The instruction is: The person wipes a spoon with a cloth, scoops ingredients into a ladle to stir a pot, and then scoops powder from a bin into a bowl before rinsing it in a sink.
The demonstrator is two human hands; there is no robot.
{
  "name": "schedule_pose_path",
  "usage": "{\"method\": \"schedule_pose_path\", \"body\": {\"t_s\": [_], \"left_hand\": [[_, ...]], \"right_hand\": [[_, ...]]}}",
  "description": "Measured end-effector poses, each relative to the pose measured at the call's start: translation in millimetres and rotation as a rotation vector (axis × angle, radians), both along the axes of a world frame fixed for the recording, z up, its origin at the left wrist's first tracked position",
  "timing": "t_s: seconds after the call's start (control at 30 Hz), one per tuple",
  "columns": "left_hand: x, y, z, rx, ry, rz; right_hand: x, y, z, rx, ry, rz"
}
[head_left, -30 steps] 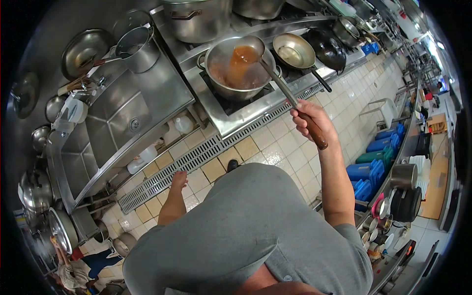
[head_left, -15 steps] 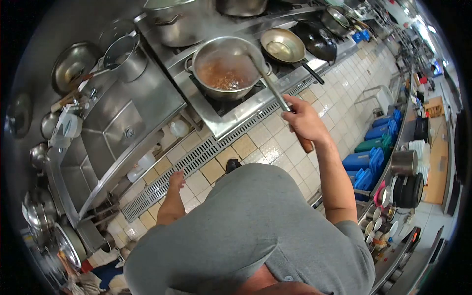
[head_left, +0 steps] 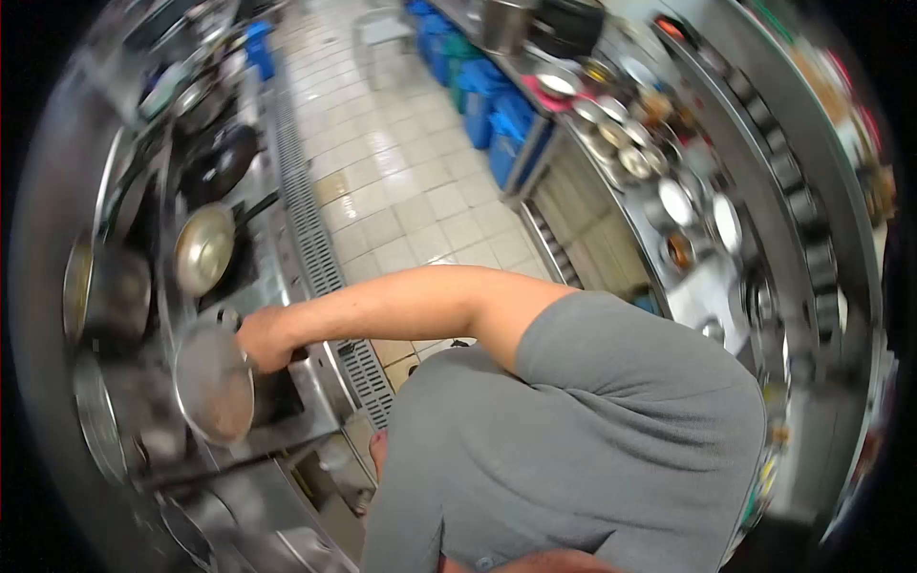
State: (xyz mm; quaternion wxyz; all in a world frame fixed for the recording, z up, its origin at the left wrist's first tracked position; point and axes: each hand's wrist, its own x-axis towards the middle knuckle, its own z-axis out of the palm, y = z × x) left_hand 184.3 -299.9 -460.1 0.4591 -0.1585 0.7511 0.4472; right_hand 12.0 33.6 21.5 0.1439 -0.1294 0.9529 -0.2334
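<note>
Beside the grey shirt (head_left: 573, 430) only a sliver of the left hand (head_left: 378, 449) shows, its grip impossible to tell. The right hand (head_left: 267, 339) crosses the drain grate (head_left: 308, 224) to the rim of a two-handled-size cooking pot (head_left: 202, 355) on the stove (head_left: 310, 387); blur hides whether its fingers are clamped on anything. Just beyond, a frying pan (head_left: 203, 253) juts its handle towards the grate, then a dark wok (head_left: 220, 164). Farthest, blue bins (head_left: 482, 105) and 1 pale chair (head_left: 384, 31) edge the tiled floor (head_left: 411, 201).
</note>
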Motion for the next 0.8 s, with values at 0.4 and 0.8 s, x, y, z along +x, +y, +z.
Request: {"method": "schedule_pose_path", "body": {"t_s": [0.4,0.8], "left_hand": [[-43.8,220.6,87.4,-0.031,0.121,-0.497],[49.6,382.7,66.9,0.173,0.62,-1.531]], "right_hand": [[316.2,247.3,-99.1,-0.139,0.009,-0.838],[805.4,346.1,-206.5,-0.41,0.414,-1.851]]}}
